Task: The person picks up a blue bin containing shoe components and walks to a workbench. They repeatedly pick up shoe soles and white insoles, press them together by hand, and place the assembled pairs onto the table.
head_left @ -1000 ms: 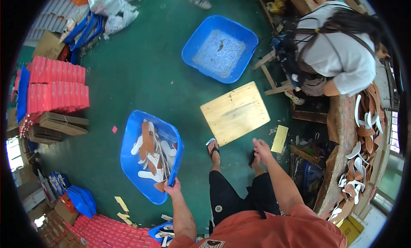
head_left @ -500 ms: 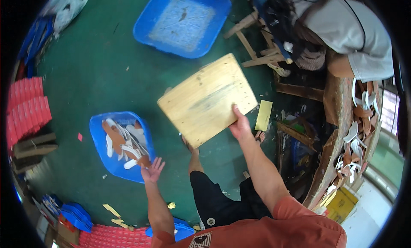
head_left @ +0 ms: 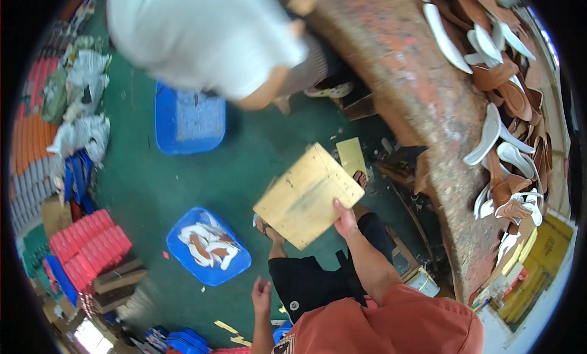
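Observation:
My right hand (head_left: 345, 219) grips the near right edge of a pale wooden board (head_left: 307, 198), its thumb lying on top. The board is rectangular, with a dark scuff in the middle, and hangs in front of me above the floor. What lies under it is hidden. My left hand (head_left: 262, 295) is low beside my black shorts, its fingers loosely bent and apart, with nothing in them. Nearest to it is a blue tub (head_left: 183, 259) on the floor. White and brown shoe-sole pieces (head_left: 211, 244) are heaped in that tub.
A worktable (head_left: 397, 48) piled with brown and white sole pieces (head_left: 510, 103) runs along the right. A person in a light shirt (head_left: 202, 39) leans in at the top, partly over another blue tub (head_left: 160, 118). Red stacks (head_left: 92, 247) and plastic bags (head_left: 85, 85) line the left.
My view has turned toward the worktable. My left hand has drawn back from the tub of sole pieces, its fingers bending. The board stays in my right hand. The other person appears farther left.

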Demonstrator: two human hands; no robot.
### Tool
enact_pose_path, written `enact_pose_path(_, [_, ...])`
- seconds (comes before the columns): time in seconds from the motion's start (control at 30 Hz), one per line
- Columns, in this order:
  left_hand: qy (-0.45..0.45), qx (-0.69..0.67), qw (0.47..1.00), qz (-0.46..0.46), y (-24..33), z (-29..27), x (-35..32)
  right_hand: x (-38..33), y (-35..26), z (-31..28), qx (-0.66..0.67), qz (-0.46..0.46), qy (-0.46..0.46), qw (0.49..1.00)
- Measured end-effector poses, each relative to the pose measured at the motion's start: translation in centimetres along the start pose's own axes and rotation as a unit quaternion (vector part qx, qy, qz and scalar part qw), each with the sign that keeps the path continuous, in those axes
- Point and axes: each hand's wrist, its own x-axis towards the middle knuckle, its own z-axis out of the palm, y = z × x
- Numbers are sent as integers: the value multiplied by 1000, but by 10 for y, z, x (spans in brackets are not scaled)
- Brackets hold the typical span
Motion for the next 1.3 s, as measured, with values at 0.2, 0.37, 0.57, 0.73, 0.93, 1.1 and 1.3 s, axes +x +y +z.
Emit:
enact_pose_path(0.2, [135,321,891,290,71,68,-110,-1,-62,-84,-263,4,-24,965])
enact_pose_path(0.37, [99,389,844,355,204,116,-205,-127,-157,-83,-621,-168,-115,757])
enact_pose_path(0.57, [21,497,724,478,289,150,-184,-236,-253,-130,-708,-254,-151,641])
enact_pose_path(0.73, [-99,520,683,503,386,187,-119,-204,-254,-88,-699,-239,-32,673])
enact_pose_path(0.93, [-238,609,676,340,510,227,-78,-220,-295,-9,-611,-149,29,777])
enact_pose_path(1.1, [-305,745,517,291,578,263,-22,-238,-282,68,-556,-108,102,818])
enact_pose_path(1.3, [-293,782,476,276,603,289,-52,-245,-287,104,-612,-154,121,766])
